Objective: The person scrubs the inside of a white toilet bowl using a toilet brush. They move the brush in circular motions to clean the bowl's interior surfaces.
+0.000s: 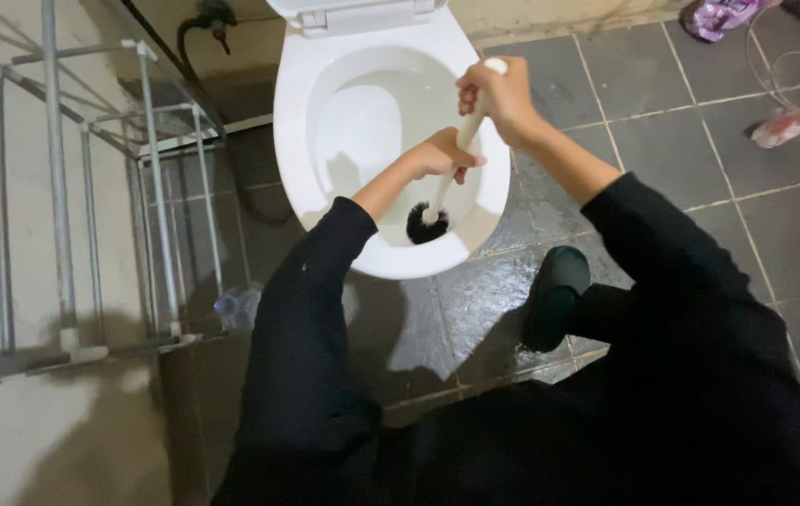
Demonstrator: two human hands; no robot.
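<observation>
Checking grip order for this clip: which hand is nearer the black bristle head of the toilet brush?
Left. The left hand grips the handle low, just above the black bristle head; the right hand holds the handle's top end, farther up.

Room around the toilet
A metal rack [90, 187] is crowding the toilet's [390, 258] left; dark floor tiles [662, 122] are lying open right.

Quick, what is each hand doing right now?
Left hand: closed around the lower part of the toilet brush handle.
Right hand: closed around the handle's top end.
</observation>
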